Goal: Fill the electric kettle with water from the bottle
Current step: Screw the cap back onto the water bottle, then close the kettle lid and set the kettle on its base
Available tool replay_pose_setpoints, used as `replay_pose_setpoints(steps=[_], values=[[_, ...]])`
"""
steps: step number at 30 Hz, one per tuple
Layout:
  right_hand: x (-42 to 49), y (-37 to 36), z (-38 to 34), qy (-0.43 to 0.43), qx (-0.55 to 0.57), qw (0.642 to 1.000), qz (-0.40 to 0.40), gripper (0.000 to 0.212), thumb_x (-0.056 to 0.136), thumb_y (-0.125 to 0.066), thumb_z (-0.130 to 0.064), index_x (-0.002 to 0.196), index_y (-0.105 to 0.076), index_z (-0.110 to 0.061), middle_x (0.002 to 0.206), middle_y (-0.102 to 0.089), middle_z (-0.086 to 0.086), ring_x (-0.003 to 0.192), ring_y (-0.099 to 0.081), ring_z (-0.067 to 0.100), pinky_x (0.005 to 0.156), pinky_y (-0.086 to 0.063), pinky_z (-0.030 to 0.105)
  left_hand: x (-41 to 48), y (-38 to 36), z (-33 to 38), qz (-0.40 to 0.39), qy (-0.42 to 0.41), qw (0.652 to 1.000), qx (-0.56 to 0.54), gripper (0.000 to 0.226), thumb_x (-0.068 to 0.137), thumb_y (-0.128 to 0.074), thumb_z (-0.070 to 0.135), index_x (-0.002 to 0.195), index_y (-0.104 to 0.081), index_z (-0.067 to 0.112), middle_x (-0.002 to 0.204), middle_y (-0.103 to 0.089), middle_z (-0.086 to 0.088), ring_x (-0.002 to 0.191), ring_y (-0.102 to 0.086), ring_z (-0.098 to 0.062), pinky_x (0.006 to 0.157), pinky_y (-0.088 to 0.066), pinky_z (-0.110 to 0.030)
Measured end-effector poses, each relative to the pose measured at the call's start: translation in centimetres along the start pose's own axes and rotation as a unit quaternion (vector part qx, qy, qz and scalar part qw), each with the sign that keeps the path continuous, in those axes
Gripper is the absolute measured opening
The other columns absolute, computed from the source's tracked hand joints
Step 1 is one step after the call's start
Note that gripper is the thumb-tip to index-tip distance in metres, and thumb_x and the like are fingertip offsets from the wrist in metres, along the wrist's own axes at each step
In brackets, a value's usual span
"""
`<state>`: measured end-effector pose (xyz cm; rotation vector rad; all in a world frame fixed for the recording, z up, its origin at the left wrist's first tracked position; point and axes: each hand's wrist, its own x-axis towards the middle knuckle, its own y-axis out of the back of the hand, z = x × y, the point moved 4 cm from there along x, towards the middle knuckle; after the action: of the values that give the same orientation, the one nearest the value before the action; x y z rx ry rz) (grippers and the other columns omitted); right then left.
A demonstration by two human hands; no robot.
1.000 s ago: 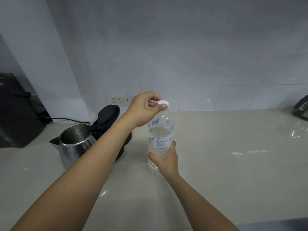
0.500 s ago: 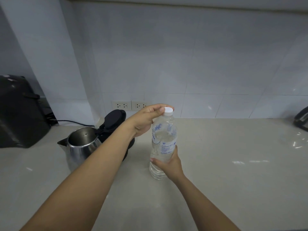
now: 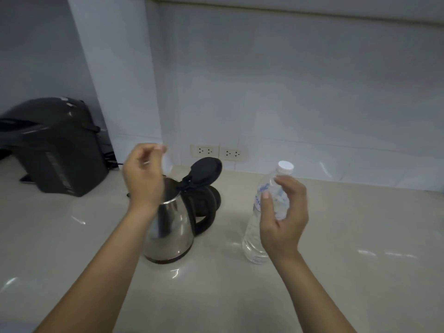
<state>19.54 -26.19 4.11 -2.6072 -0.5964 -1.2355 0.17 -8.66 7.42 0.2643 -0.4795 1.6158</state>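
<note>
A steel electric kettle [image 3: 173, 231] stands on the counter with its black lid [image 3: 205, 173] tipped up and open. To its right a clear water bottle [image 3: 252, 234] stands upright, its white cap [image 3: 285, 166] on top. My right hand [image 3: 286, 219] hovers just in front of the bottle's upper half, thumb and fingers spread and loose, not clasping it. My left hand [image 3: 144, 179] is raised over the kettle's rim, blurred by motion, fingers loosely curled with nothing in them. My left forearm covers part of the kettle's left side.
A large black appliance [image 3: 55, 150] sits at the back left against the wall, with a cord [image 3: 115, 162] behind it. Two wall sockets [image 3: 218, 152] are behind the kettle. The pale counter [image 3: 360, 236] stretches to the right of the bottle.
My left hand left the bottle cap and swung left over the kettle. My right hand loosened its hold on the bottle's lower body and rose. The view shifted left and down.
</note>
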Motion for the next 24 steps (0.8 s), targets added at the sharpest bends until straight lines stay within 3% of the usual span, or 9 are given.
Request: replay_pose_setpoints(steps=[2,5,7,11,13,15,17,20,24], values=[[0.3,-3.1,-0.9,-0.02,0.04,0.998,-0.049,0.015,0.086,-0.056,-0.019,0.099,-0.06,-0.013,0.098,-0.061,0.001,0.098,-0.059,0.008,0.091,-0.045,0.017,1.7,3.6,-2.6,0.091,0.046,0.995,0.011,0.012,0.081,-0.054,0.019,0.074,-0.064,0.023,0.082,-0.065,0.0,0.087,-0.061,-0.015,0.086,-0.049,-0.034],[-0.3,-7.5,0.2,-0.167,0.07,0.978,-0.104,0.004,0.091,-0.057,-0.016,0.093,-0.06,-0.017,0.092,-0.064,-0.005,0.092,-0.062,0.005,0.086,-0.047,0.014,2.7,7.5,-7.6,0.155,0.16,0.975,0.022,0.016,0.082,-0.049,0.025,0.08,-0.062,0.016,0.093,-0.062,-0.005,0.091,-0.055,-0.017,0.085,-0.043,-0.032],[-0.9,-10.0,2.1,-0.299,0.077,0.945,-0.107,0.008,0.095,-0.055,-0.014,0.091,-0.059,-0.02,0.095,-0.066,-0.003,0.094,-0.064,0.008,0.085,-0.049,0.021,2.3,8.6,-10.9,0.131,0.248,0.959,0.035,0.02,0.085,-0.045,0.031,0.083,-0.061,0.02,0.1,-0.062,-0.007,0.093,-0.053,-0.02,0.086,-0.04,-0.034],[-1.4,-13.9,4.8,-0.518,0.204,0.828,-0.062,0.018,0.101,-0.042,-0.023,0.096,-0.057,-0.016,0.107,-0.064,0.01,0.096,-0.063,0.022,0.082,-0.052,0.03,0.3,7.8,-14.7,0.042,0.365,0.93,-0.013,0.044,0.095,-0.038,0.04,0.117,-0.06,0.008,0.116,-0.061,-0.007,0.102,-0.052,-0.018,0.087,-0.034,-0.031],[-1.4,-15.0,4.9,-0.558,0.279,0.781,-0.041,0.029,0.103,-0.038,-0.03,0.108,-0.059,-0.011,0.105,-0.065,0.011,0.095,-0.063,0.023,0.09,-0.052,0.036,-0.6,6.8,-15.1,-0.002,0.399,0.916,-0.042,0.041,0.093,-0.04,0.048,0.091,-0.063,0.015,0.094,-0.061,-0.003,0.094,-0.055,-0.017,0.079,-0.038,-0.03],[-1.1,-15.6,4.8,-0.58,0.308,0.753,-0.043,0.035,0.103,-0.039,-0.034,0.112,-0.06,-0.009,0.103,-0.067,0.01,0.093,-0.063,0.022,0.096,-0.049,0.038,-0.9,6.0,-15.4,-0.039,0.41,0.909,-0.058,0.043,0.089,-0.044,0.056,0.08,-0.063,0.018,0.091,-0.065,-0.004,0.091,-0.061,-0.02,0.084,-0.045,-0.031],[-0.8,-15.8,4.8,-0.581,0.299,0.753,-0.075,0.035,0.102,-0.04,-0.032,0.107,-0.064,-0.007,0.103,-0.068,0.013,0.092,-0.064,0.024,0.094,-0.051,0.038,-0.8,5.6,-15.7,-0.056,0.391,0.917,-0.056,0.042,0.089,-0.043,0.055,0.088,-0.069,0.022,0.102,-0.068,-0.006,0.101,-0.061,-0.022,0.093,-0.044,-0.033],[-0.5,-16.2,4.8,-0.567,0.248,0.771,-0.147,0.034,0.099,-0.042,-0.03,0.098,-0.066,-0.006,0.092,-0.069,0.013,0.08,-0.065,0.024,0.076,-0.055,0.035,-0.6,5.6,-15.9,-0.04,0.355,0.934,-0.012,0.046,0.093,-0.035,0.053,0.099,-0.068,0.021,0.106,-0.067,-0.006,0.103,-0.059,-0.023,0.09,-0.042,-0.033],[-0.8,-17.5,4.1,-0.546,0.179,0.8,-0.174,0.041,0.094,-0.045,-0.041,0.088,-0.067,-0.007,0.075,-0.07,0.013,0.074,-0.065,0.032,0.083,-0.054,0.045,-0.9,5.7,-16.0,-0.028,0.32,0.946,0.037,0.066,0.086,-0.024,0.068,0.099,-0.068,0.021,0.108,-0.069,-0.009,0.106,-0.059,-0.026,0.101,-0.042,-0.041]])
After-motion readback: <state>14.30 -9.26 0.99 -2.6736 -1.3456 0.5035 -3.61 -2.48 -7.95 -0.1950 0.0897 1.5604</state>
